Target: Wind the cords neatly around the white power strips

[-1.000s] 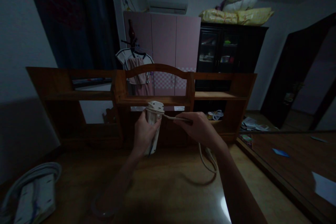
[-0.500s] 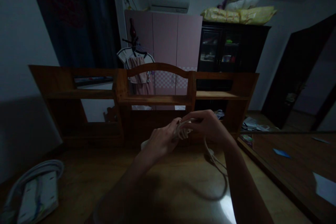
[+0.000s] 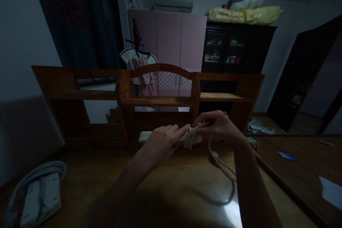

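Note:
My left hand point(image 3: 163, 139) is closed around a white power strip point(image 3: 145, 136), held level above the wooden desk. Turns of white cord point(image 3: 188, 140) are wrapped about the strip's right part, beside my left fingertips. My right hand point(image 3: 217, 125) pinches the cord just right of those turns. From there the loose cord point(image 3: 229, 178) hangs down and loops over the desk, with what looks like a plug point(image 3: 214, 155) near the desk's back. The strip's underside and part of its body are hidden by my left hand.
A second white power strip point(image 3: 50, 196) with its cord coiled lies at the desk's left. Behind my hands stands a wooden shelf unit point(image 3: 160, 101). A raised wooden edge point(image 3: 283, 181) runs along the right, with a white paper point(image 3: 331, 188) and a blue card point(image 3: 286, 155) beyond it.
My right hand has moved a little to the right, drawing the cord away from the turns. The power strip has turned level and more of it shows; my left fingers have straightened along it.

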{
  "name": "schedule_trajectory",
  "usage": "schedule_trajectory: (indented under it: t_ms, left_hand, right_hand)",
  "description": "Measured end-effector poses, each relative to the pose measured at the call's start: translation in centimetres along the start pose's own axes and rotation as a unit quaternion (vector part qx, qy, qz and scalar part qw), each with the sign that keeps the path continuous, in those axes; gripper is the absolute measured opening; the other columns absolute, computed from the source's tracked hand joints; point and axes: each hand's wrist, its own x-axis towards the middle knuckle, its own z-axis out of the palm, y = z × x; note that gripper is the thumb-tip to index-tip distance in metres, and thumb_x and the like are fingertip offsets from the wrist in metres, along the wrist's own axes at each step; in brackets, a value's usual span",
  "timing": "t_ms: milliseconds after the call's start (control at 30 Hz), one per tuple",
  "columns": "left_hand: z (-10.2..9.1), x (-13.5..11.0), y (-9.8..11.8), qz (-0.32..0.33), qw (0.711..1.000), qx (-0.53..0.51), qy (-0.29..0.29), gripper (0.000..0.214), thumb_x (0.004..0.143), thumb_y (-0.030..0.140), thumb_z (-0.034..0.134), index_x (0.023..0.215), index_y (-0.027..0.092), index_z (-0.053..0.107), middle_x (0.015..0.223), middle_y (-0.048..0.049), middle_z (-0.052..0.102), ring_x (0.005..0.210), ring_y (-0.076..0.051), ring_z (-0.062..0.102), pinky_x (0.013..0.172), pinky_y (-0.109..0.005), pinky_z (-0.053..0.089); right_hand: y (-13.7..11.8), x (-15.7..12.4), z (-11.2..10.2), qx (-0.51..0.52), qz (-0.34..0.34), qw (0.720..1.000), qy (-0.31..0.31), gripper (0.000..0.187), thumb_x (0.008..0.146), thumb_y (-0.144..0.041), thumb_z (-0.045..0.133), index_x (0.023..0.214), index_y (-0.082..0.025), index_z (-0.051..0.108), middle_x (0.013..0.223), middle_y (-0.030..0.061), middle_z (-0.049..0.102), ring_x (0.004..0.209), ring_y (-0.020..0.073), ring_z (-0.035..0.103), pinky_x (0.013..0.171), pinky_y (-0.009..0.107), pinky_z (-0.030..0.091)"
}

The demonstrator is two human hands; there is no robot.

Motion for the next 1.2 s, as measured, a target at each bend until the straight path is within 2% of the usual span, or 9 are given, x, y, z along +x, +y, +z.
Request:
schedule_trajectory:
  t_ms: [167,367,567,667,733,800,900,1033,1200]
  left_hand:
    - [-1.0,0.3,1.4,0.064,0.997,0.046,0.018,0.051,0.091,0.016,0.051,0.139,0.024,0.036,0.097,-0.0026,0.061,0.090,-0.019,0.058,0.078,-0.033,0.043]
    - [-3.0,-0.4,3.3,0.090,0.993,0.061,0.045,0.053,0.096,0.013,0.038,0.146,0.020,0.023,0.098,-0.0034,0.061,0.090,-0.018,0.057,0.085,-0.035,0.044]
    - [-4.0,-1.0,4.2,0.107,0.991,0.027,0.074,0.055,0.096,0.013,0.037,0.148,0.023,0.020,0.098,-0.0038,0.062,0.091,-0.018,0.059,0.086,-0.036,0.047]
    - [-3.9,-1.1,3.9,0.113,0.989,0.012,0.097,0.056,0.094,0.014,0.040,0.147,0.020,0.022,0.099,-0.0060,0.062,0.092,-0.020,0.059,0.082,-0.037,0.049]
    - [-3.8,-1.1,3.7,0.109,0.988,0.005,0.111,0.057,0.094,0.014,0.040,0.147,0.018,0.022,0.100,-0.0071,0.063,0.092,-0.020,0.059,0.082,-0.038,0.050]
    - [-3.6,-1.1,3.4,0.093,0.987,-0.014,0.132,0.059,0.093,0.015,0.042,0.148,0.019,0.021,0.102,-0.0074,0.063,0.093,-0.020,0.059,0.082,-0.037,0.051]
    - [-3.0,-0.8,2.7,0.047,0.978,-0.073,0.189,0.063,0.089,0.017,0.050,0.147,0.021,0.024,0.111,-0.0074,0.063,0.098,-0.021,0.060,0.086,-0.035,0.050]
    - [-1.7,0.0,1.4,-0.064,0.946,-0.168,0.270,0.062,0.085,0.020,0.059,0.141,0.025,0.034,0.125,-0.0060,0.059,0.111,-0.021,0.058,0.097,-0.032,0.046]
    - [-0.6,0.8,0.4,-0.180,0.902,-0.257,0.297,0.060,0.081,0.025,0.065,0.136,0.024,0.042,0.131,-0.0048,0.057,0.118,-0.021,0.055,0.099,-0.031,0.044]
  right_hand:
    - [3.1,0.0,-1.7,0.103,0.023,0.994,-0.037,0.030,0.060,-0.030,0.084,0.084,-0.017,0.073,0.079,0.0031,0.071,0.069,0.0167,0.066,0.062,0.024,0.050]
    - [6.2,0.3,-0.9,0.260,0.017,0.965,-0.042,0.039,0.051,-0.040,0.088,0.078,-0.017,0.072,0.069,0.0013,0.068,0.057,0.0136,0.060,0.054,0.023,0.047]
    - [5.5,0.4,0.3,0.266,0.024,0.964,-0.011,0.043,0.052,-0.052,0.084,0.073,-0.018,0.070,0.067,0.0012,0.063,0.056,0.0131,0.054,0.051,0.022,0.042]
    - [4.9,0.1,1.1,0.270,0.031,0.962,-0.025,0.036,0.059,-0.051,0.080,0.071,-0.019,0.069,0.068,0.0015,0.063,0.061,0.0158,0.057,0.057,0.025,0.045]
    - [4.8,-0.1,2.0,0.277,0.045,0.960,-0.004,0.031,0.066,-0.049,0.075,0.072,-0.020,0.068,0.072,0.0025,0.063,0.069,0.0182,0.059,0.063,0.028,0.047]
    - [5.0,0.1,3.0,0.297,0.057,0.952,0.043,0.027,0.071,-0.047,0.070,0.076,-0.021,0.065,0.076,0.0027,0.062,0.072,0.0191,0.059,0.065,0.029,0.047]
    - [5.6,1.4,4.3,0.322,0.074,0.940,0.083,0.025,0.071,-0.045,0.068,0.071,-0.021,0.060,0.069,0.0012,0.057,0.063,0.0172,0.054,0.058,0.029,0.045]
    - [6.0,3.4,5.2,0.322,0.089,0.939,0.079,0.027,0.070,-0.040,0.068,0.063,-0.021,0.050,0.054,-0.0052,0.042,0.047,0.0095,0.036,0.045,0.022,0.034]
    - [4.9,3.9,5.6,0.309,0.114,0.942,0.059,0.036,0.078,-0.049,0.062,0.065,-0.019,0.048,0.052,-0.0087,0.031,0.041,0.0052,0.024,0.038,0.017,0.017]
